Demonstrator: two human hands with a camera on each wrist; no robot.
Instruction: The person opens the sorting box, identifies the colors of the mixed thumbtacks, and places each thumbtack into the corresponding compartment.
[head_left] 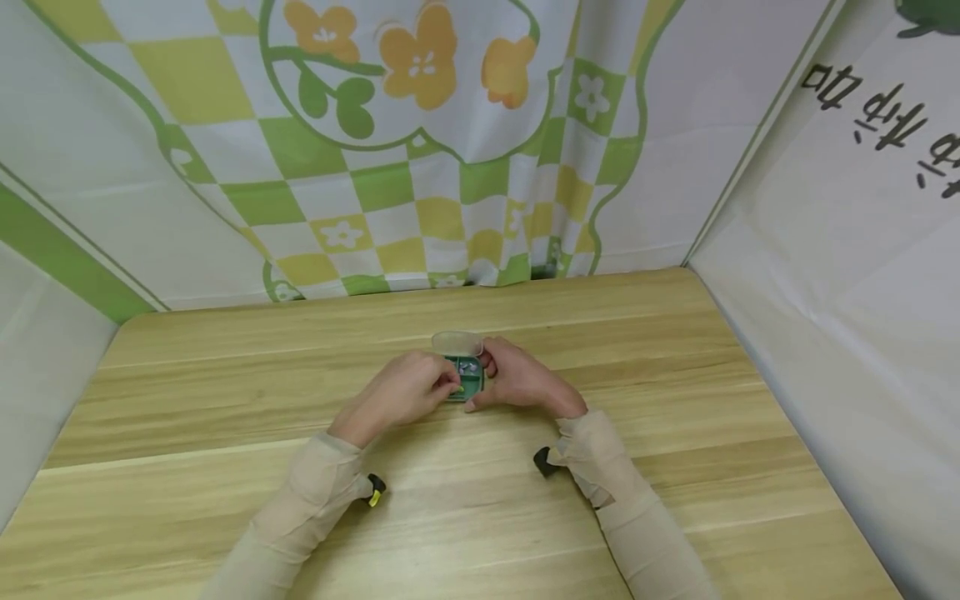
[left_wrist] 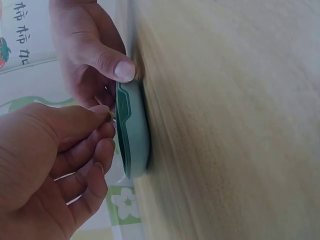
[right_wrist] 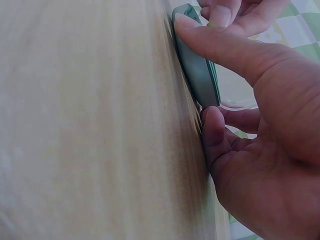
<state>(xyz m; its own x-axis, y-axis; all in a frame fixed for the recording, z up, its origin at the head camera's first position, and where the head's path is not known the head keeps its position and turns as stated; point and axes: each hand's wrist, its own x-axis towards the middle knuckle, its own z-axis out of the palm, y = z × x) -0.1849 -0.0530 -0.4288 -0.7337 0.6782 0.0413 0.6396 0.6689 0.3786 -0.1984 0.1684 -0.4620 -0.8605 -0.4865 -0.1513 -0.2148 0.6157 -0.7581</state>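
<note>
A small green pill box (head_left: 472,387) with compartments lies on the table, its clear lid (head_left: 455,342) raised at the far side. Several small shiny pieces (head_left: 468,367) sit in a far compartment; their kind is too small to tell. My right hand (head_left: 525,379) holds the box from the right, thumb at the near edge and fingers by the far corner near the lid. Over the box's left part, my left hand (head_left: 405,387) pinches a tiny yellow piece (left_wrist: 111,115) between thumb and forefinger, just above the rim. The left compartments are partly hidden by that hand.
The wooden table (head_left: 480,517) extends around the box on all sides. A checkered curtain (head_left: 420,208) hangs along its back edge, and a white cloth wall (head_left: 847,275) stands to the right. Black camera mounts (head_left: 377,490) stick out from the wrists above the tabletop.
</note>
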